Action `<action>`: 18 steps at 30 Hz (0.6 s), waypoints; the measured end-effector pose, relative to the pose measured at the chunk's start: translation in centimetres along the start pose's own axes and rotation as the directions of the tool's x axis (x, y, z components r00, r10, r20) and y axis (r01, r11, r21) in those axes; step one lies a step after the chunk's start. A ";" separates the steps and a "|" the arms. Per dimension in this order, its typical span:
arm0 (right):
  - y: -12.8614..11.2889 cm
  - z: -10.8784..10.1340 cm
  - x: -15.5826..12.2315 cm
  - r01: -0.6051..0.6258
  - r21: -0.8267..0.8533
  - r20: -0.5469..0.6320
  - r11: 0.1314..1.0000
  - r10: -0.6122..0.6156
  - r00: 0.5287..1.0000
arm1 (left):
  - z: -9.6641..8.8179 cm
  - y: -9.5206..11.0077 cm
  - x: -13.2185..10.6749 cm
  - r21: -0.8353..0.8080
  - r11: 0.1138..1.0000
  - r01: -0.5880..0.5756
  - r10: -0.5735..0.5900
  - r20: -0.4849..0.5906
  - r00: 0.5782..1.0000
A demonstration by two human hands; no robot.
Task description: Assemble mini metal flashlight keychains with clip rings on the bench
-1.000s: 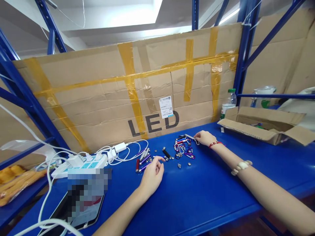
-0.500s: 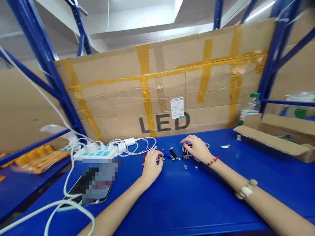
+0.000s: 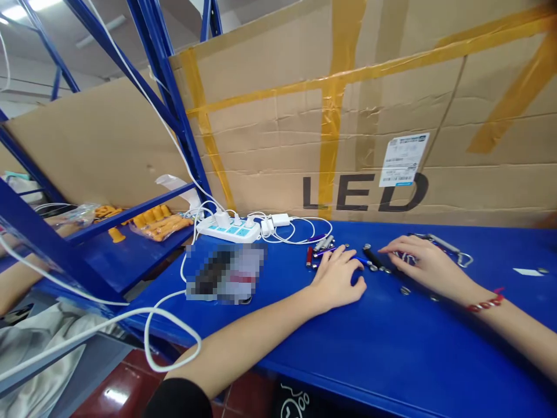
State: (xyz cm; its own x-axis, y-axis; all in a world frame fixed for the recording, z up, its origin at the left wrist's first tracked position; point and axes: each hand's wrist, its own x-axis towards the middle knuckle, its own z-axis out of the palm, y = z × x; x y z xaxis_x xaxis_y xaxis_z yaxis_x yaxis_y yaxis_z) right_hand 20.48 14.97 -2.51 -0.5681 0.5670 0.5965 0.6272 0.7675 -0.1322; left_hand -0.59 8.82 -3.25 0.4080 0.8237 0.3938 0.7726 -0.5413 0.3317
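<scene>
My left hand (image 3: 339, 277) rests on the blue tabletop with its fingers spread, over a group of small shiny tubes. A red tube (image 3: 309, 256), a silver tube (image 3: 324, 242) and a blue tube (image 3: 362, 261) show around its fingertips. My right hand (image 3: 424, 264) reaches in from the right, fingers stretched out and slightly bent above small metal pieces partly hidden below them. Just beyond it lies a silver carabiner (image 3: 465, 259) with a long metallic piece. Between the hands lies a black tube (image 3: 371, 255). A small silver ring-like part (image 3: 405, 291) sits nearer me.
Left of the hands are a white power strip (image 3: 230, 230) with looping cables and a blurred-out phone-like device (image 3: 226, 276). A large cardboard sheet (image 3: 270, 145) stands behind the table. Another person's arm (image 3: 20, 281) shows at the far left beside bagged orange parts (image 3: 161, 223).
The view has swung left and moved closer. My left hand has spread its fingers over the tubes, which now show more. My right hand stays near the carabiner.
</scene>
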 end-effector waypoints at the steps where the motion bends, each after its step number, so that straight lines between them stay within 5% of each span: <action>1: 0.0 0.1 0.0 -0.004 0.004 0.007 1.000 0.004 1.000 | 0.0 -0.1 0.0 0.002 1.000 -0.015 0.015 0.009 1.000; 18: 0.6 1.1 0.2 0.115 -0.039 -0.051 0.993 -0.117 0.992 | 0.2 -0.5 -0.3 0.094 0.986 -0.141 0.142 -0.009 0.990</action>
State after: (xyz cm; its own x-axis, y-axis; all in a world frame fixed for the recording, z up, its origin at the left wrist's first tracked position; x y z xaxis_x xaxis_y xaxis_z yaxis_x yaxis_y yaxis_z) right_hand 20.19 15.88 -3.35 -0.6095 0.4575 0.6474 0.5784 0.8152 -0.0316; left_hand -1.01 8.90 -3.66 0.5096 0.7368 0.4442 0.7498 -0.6336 0.1906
